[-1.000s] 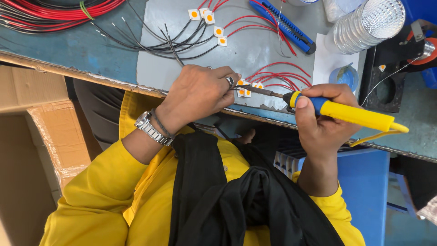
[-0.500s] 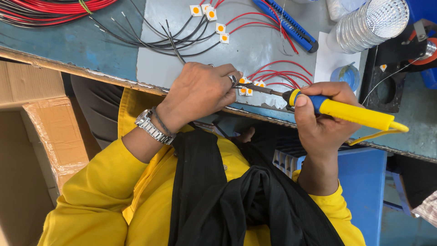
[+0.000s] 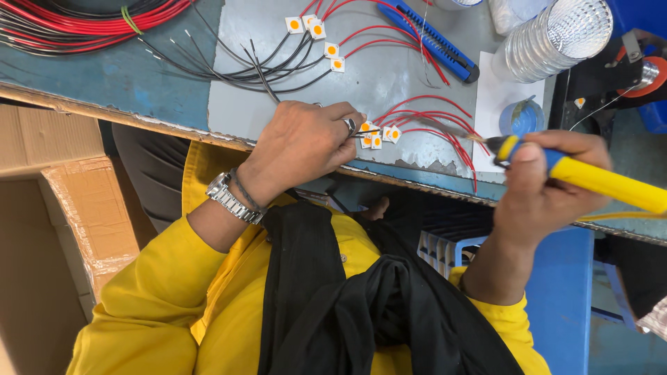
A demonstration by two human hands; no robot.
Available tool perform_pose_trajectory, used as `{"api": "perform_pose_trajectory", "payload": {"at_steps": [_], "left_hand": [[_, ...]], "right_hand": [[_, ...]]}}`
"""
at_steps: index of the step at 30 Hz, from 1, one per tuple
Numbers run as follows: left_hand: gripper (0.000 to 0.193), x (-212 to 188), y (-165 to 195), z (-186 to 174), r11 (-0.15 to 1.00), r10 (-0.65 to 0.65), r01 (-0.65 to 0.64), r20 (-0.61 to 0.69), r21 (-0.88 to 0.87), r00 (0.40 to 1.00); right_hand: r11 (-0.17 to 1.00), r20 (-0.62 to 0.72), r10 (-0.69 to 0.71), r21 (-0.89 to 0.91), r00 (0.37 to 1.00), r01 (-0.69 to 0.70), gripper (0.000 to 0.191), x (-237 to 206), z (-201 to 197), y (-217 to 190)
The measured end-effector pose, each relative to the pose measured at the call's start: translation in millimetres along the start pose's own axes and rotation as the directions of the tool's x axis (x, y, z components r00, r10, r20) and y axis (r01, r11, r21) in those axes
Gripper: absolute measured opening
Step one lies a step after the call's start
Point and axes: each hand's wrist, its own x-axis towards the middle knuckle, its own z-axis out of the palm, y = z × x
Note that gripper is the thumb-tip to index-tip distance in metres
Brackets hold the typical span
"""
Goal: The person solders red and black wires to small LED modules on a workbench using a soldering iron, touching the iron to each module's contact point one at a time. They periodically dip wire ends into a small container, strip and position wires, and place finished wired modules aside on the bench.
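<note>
The left hand [image 3: 306, 142] pinches a thin black wire [image 3: 367, 132] against small white squares with orange dots [image 3: 379, 135] on the grey desk [image 3: 389, 76]. At 3 o'clock from them, the right hand [image 3: 542, 191] grips a yellow-handled soldering iron [image 3: 597, 182], tip apart from the squares.

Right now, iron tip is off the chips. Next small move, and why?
Probably bring the soldering iron in the right hand leftward to the small LED chips. Its tip hangs right of them, apart, while the left hand pins wire at them.
</note>
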Motion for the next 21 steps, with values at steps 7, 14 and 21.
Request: {"api": "perform_pose_trajectory", "payload": {"at_steps": [7, 14, 21], "left_hand": [[0.017, -4, 0, 0, 1.000, 0.018, -0.019, -0.031, -0.023, 0.999], [0.018, -4, 3, 0, 1.000, 0.016, -0.017, -0.039, -0.019, 0.999], [0.016, -2, 3, -1, 1.000, 0.007, -0.008, -0.031, -0.019, 0.999]], "right_hand": [[0.998, -0.135, 0.043, -0.049, 0.990, -0.050, 0.019, 18, -16, 39], [0.997, -0.076, 0.045, -0.059, 0.996, -0.050, 0.012, 21, -9, 53], [0.994, -0.072, 0.053, -0.091, 0.996, -0.059, 0.012, 26, -4, 51]]}}
